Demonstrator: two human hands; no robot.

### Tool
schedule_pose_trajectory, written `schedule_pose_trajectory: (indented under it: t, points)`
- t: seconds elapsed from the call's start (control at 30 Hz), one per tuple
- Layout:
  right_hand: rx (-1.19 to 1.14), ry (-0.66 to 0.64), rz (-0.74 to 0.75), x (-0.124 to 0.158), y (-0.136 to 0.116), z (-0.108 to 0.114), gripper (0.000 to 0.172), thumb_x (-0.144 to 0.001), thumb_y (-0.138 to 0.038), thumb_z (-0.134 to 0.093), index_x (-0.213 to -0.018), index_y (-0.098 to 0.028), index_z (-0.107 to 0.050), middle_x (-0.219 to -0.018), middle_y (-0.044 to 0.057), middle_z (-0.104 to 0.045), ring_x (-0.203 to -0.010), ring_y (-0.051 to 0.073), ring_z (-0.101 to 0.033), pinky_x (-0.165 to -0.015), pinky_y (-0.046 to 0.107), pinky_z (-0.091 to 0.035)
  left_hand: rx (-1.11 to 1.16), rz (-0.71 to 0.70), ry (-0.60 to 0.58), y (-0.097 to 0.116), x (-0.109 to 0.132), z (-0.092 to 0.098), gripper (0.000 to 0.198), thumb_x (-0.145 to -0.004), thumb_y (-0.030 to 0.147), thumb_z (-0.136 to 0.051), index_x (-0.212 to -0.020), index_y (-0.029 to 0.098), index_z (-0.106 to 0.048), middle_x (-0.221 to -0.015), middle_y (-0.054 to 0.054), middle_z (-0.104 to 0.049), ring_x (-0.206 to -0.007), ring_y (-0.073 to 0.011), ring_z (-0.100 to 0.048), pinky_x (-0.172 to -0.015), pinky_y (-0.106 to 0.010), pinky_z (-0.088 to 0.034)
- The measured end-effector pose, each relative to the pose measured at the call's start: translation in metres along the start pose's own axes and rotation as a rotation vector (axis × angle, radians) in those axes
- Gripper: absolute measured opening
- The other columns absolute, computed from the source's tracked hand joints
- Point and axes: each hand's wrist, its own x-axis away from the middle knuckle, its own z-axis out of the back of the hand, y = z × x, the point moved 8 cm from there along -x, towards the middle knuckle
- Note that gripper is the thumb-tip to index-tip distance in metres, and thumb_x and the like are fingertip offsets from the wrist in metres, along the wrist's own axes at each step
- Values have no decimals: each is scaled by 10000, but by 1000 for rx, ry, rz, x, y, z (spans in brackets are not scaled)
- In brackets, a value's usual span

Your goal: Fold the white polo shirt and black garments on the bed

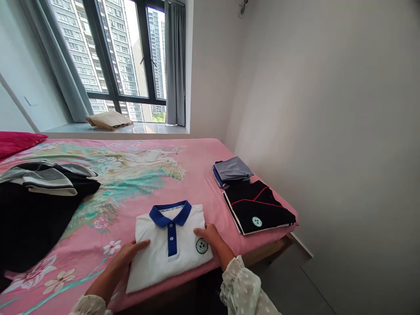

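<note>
A folded white polo shirt point(170, 247) with a blue collar and a round green badge lies at the near edge of the bed. My left hand point(129, 253) rests against the shirt's left side, thumb on top, fingers tucked at its edge. My right hand point(210, 236) lies on the shirt's right edge beside the badge, fingers flat on the fabric. Both hands touch the shirt from either side. Cream dotted sleeves cover my wrists.
The bed has a pink floral sheet point(131, 175). A folded black garment with red piping point(259, 210) and a folded grey and blue pile point(231, 170) lie at the right. A heap of black and striped clothes point(36, 201) sits left. The wall is close on the right.
</note>
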Motion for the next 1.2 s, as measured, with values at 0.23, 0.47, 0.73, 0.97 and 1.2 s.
schedule_pose_trajectory:
  t: [0.23,0.47,0.73,0.97,1.2]
  points:
    - [-301,-272,-196,10,3,-24,483,-614,-381,-644,-999,-93,-594,-824,112,-700,-811,257,-673,-748,398,-522,162,151,-146,-9,-6,1,354,-588,278,-775,-882,140,-632,-780,-114,-740,-799,-335,-706,-701,-408,-596]
    - [-550,-345,-92,44,-25,-23,460,-588,-229,-629,-1030,-102,-614,-885,101,-712,-868,272,-668,-820,422,-498,60,258,-233,-5,-1,-16,534,-517,383,-796,-1003,232,-632,-753,-45,-749,-866,-348,-693,-767,-458,-574]
    - [-832,54,114,120,-35,92,719,-655,-263,-728,-1319,-163,-470,-1022,125,-701,-945,318,-654,-828,486,-494,-257,-2,-657,92,-5,-184,558,-576,402,-788,-1078,230,-615,-888,-16,-748,-903,-296,-685,-868,-449,-523]
    - [-732,591,351,123,-81,228,948,-654,-362,-777,-1446,-302,-260,-1209,63,-633,-1048,281,-621,-908,451,-493,-636,-469,-877,234,6,-417,492,-591,355,-747,-1036,159,-668,-910,-74,-729,-852,-260,-677,-751,-355,-546]
    - [-474,837,228,69,-14,289,915,-599,-476,-774,-1389,-196,-408,-1125,74,-674,-1055,296,-616,-892,408,-526,-756,-669,-573,207,-77,-491,368,-585,307,-718,-911,136,-704,-806,-47,-697,-866,-236,-639,-780,-305,-481]
